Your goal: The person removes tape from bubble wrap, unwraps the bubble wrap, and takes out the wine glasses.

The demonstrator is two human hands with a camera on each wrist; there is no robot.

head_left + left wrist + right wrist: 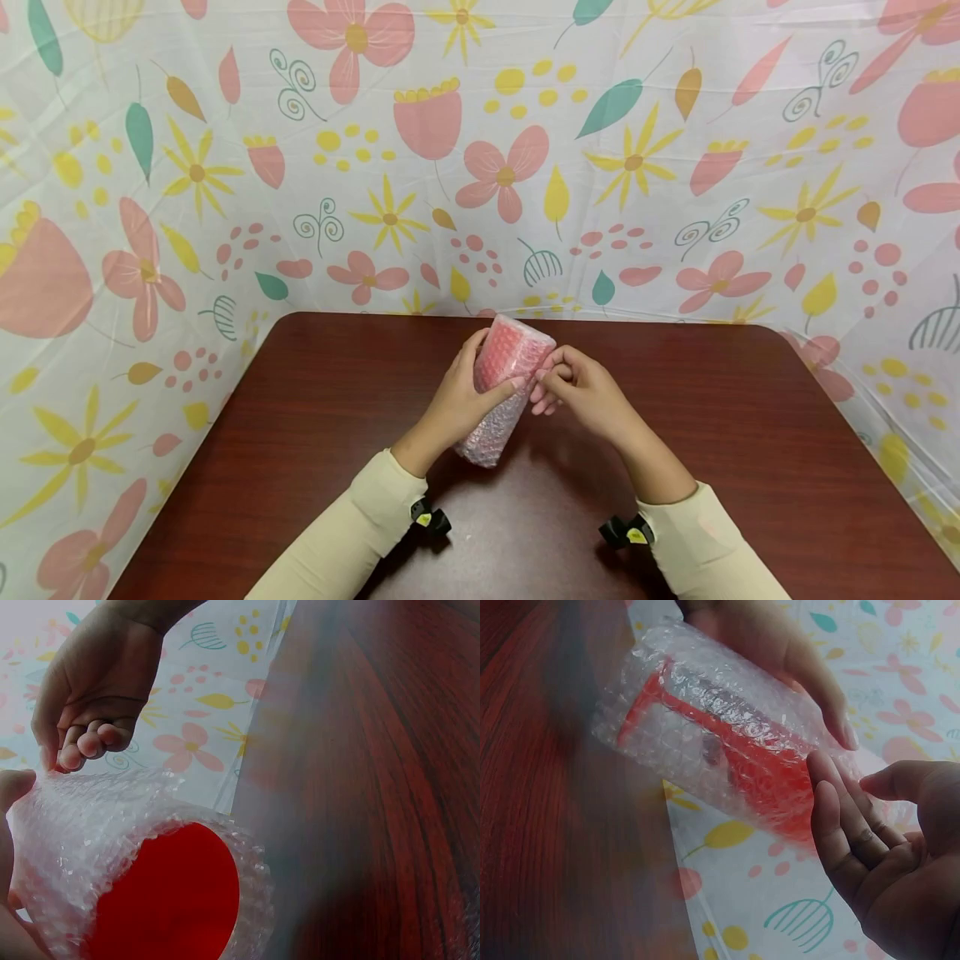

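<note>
A red stemmed goblet (176, 896) is rolled up in clear bubble wrap (495, 425), tilted above the table. Its round red foot shows at the open end of the roll in the left wrist view; through the plastic, the right wrist view shows a thin stem and wider bowl. My left hand (457, 396) grips the wrapped goblet from the left, thumb across the front. On the other side, my right hand (588, 396) pinches the edge of the bubble wrap between thumb and forefinger, near the upper end. Its other fingers are loosely curled.
Beneath the hands is a dark reddish wooden table (337, 375) with rounded far corners. A white cloth with a floral print (480, 233) hangs behind it and along both sides. Small black cameras are strapped to both sleeves.
</note>
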